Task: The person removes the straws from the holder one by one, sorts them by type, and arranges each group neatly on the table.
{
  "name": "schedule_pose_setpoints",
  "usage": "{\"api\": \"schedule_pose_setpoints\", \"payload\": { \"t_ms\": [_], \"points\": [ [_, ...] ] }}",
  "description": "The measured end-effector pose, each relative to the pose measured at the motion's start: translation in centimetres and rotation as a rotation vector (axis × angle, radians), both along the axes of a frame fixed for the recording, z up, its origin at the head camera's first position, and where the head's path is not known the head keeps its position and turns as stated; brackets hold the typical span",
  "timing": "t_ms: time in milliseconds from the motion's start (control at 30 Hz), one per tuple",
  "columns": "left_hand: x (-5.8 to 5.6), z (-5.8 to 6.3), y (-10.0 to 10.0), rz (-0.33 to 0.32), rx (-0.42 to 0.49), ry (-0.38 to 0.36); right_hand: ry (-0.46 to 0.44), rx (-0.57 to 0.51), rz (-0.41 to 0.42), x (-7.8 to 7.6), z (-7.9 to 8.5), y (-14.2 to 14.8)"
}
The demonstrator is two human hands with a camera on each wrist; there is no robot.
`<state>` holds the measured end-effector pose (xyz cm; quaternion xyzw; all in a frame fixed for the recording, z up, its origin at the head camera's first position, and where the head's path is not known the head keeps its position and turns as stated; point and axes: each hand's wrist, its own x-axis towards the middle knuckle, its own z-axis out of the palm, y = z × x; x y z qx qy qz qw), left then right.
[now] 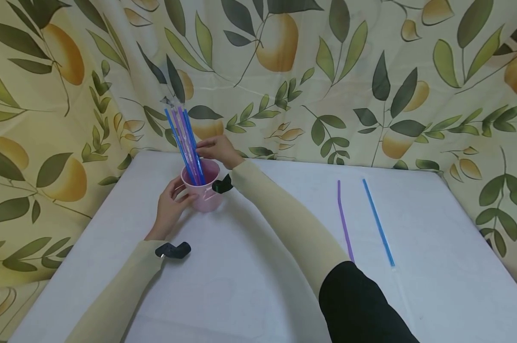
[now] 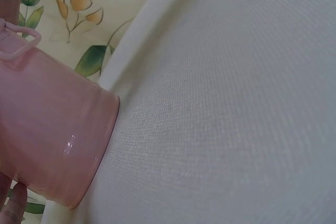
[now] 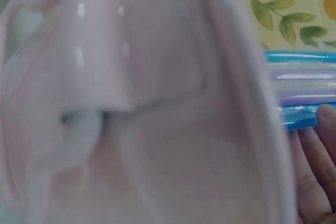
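A pink cup [image 1: 207, 203] with a handle stands at the table's far left part. My left hand [image 1: 172, 205] grips its left side, thumb in front; in the left wrist view only fingertips [image 2: 16, 203] show below the cup [image 2: 47, 124]. Several blue and purple drinking straws [image 1: 184, 143] lean leftward in the cup, apparently in a clear wrapper. At their right side, my right hand [image 1: 219, 150] pinches the bundle above the rim. The right wrist view has the thumb on the straws [image 3: 302, 80], with the blurred cup [image 3: 210, 145] filling the foreground.
A single purple straw [image 1: 344, 219] and a blue straw [image 1: 378, 221] lie on the white-covered table [image 1: 438, 286] at the right. Behind the table hangs a leaf-and-fruit patterned curtain [image 1: 284, 95]. A black band [image 1: 361, 300] covers part of the right sleeve.
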<state>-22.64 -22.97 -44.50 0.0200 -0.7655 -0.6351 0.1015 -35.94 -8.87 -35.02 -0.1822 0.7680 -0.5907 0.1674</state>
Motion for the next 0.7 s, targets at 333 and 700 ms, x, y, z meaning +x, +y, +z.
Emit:
{"api": "schedule_pose_setpoints", "payload": {
  "t_ms": [333, 700],
  "points": [
    [0.0, 0.1, 0.1, 0.004, 0.003, -0.007, -0.001, 0.006, -0.031, 0.2, 0.2, -0.2],
    [0.8, 1.5, 0.5, -0.013, 0.045, 0.001, -0.011, -0.116, -0.076, 0.1, 0.8, 0.5]
  ]
}}
